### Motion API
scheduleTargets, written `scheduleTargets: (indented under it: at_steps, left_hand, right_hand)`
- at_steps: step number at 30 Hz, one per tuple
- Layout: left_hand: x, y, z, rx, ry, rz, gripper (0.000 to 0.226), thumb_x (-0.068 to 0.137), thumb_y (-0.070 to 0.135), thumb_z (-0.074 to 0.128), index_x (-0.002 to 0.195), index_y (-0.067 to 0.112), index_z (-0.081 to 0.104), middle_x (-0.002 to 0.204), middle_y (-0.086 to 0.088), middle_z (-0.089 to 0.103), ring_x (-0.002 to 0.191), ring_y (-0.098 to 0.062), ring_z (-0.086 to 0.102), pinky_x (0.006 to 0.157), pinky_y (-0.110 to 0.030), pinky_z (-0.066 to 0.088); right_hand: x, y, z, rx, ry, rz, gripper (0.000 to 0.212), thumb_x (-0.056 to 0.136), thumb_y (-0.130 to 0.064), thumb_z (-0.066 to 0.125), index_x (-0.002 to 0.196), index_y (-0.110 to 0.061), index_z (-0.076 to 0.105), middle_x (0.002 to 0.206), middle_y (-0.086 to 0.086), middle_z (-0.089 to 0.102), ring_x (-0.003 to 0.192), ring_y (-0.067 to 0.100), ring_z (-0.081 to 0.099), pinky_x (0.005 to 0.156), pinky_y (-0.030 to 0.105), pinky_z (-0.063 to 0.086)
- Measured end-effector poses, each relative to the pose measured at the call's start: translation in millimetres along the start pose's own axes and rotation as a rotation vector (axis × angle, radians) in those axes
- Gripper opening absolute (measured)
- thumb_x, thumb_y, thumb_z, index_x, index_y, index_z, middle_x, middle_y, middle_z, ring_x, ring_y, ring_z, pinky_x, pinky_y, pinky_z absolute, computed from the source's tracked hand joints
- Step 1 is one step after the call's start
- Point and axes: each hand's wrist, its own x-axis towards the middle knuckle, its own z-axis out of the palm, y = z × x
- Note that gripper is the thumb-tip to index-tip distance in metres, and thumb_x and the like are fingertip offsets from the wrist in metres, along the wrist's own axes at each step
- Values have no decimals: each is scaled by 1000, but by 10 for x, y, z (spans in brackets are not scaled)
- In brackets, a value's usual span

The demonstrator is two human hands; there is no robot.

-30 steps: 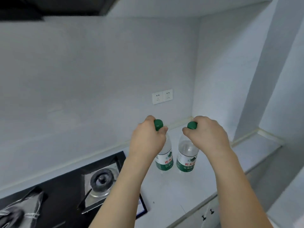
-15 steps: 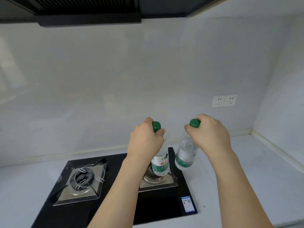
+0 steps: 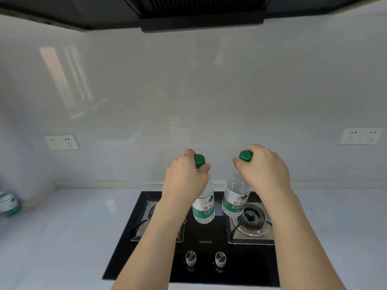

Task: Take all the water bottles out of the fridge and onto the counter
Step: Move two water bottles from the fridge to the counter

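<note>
Mid-transfer: left hand curled round neck of left bottle, right hand gripping right bottle likewise; both hanging above hob, not yet down on desk. Another bottle, blurred, at far left. Fridge out of view; remaining count unknown. Burners below: poor footing.
</note>
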Motion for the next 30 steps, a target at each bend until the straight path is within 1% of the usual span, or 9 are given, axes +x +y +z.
scheduleTargets:
  at_steps: [2, 6, 9, 12, 14, 18, 21, 30]
  left_hand:
    - [32, -186, -121, 1, 18, -17, 20, 90, 31, 60, 97, 14, 52, 78, 1, 56, 77, -29, 56, 64, -32, 38]
    - [99, -472, -326, 11, 39, -64, 21, 89, 31, 61, 98, 13, 54, 82, -3, 61, 79, -30, 59, 68, -35, 46]
    - [174, -619, -416, 42, 61, -107, 21, 89, 31, 61, 98, 14, 53, 84, -4, 61, 81, -31, 58, 65, -33, 41]
    - [258, -696, -472, 58, 95, -143, 20, 89, 31, 61, 97, 15, 53, 83, -3, 58, 81, -30, 56, 65, -31, 38]
    - [293, -721, -503, 72, 108, -164, 21, 90, 32, 61, 99, 15, 53, 84, -1, 57, 81, -29, 56, 65, -30, 38]
    - [380, -775, -548, 93, 138, -213, 21, 90, 32, 61, 98, 15, 54, 84, -1, 59, 81, -29, 57, 63, -31, 39]
    - [418, -861, -571, 94, 160, -246, 21, 90, 32, 61, 97, 13, 54, 83, -2, 58, 81, -29, 57, 63, -30, 37]
    - [495, -1312, -850, 146, 180, -302, 25, 90, 35, 60, 100, 12, 55, 90, -5, 63, 84, -31, 58, 65, -32, 40]
  right_hand:
    - [-20, -198, 111, 16, -4, -18, 20, 85, -34, 60, 85, -14, 58, 75, 2, 57, 71, 28, 51, 55, 28, 32]
    - [-21, -485, 329, 45, -45, -39, 21, 84, -35, 60, 87, -14, 59, 78, 3, 60, 74, 29, 54, 59, 29, 37]
    - [21, -620, 473, 66, -79, -67, 23, 83, -37, 60, 87, -14, 60, 81, 4, 63, 77, 29, 57, 62, 30, 43]
    - [111, -711, 590, 84, -119, -110, 23, 83, -37, 60, 90, -15, 61, 84, 4, 64, 80, 29, 58, 66, 32, 46]
    - [163, -753, 641, 89, -148, -138, 24, 84, -38, 61, 93, -16, 61, 86, 3, 64, 81, 27, 58, 66, 31, 45]
    - [293, -823, 779, 107, -189, -173, 24, 84, -38, 60, 95, -17, 62, 89, 2, 64, 81, 26, 55, 64, 30, 39]
    - [372, -910, 908, 128, -209, -210, 24, 84, -38, 60, 96, -18, 62, 89, 1, 65, 82, 26, 56, 64, 30, 40]
    - [369, -1383, 1232, 176, -238, -251, 22, 84, -40, 61, 97, -22, 63, 91, -2, 63, 83, 22, 53, 66, 29, 37]
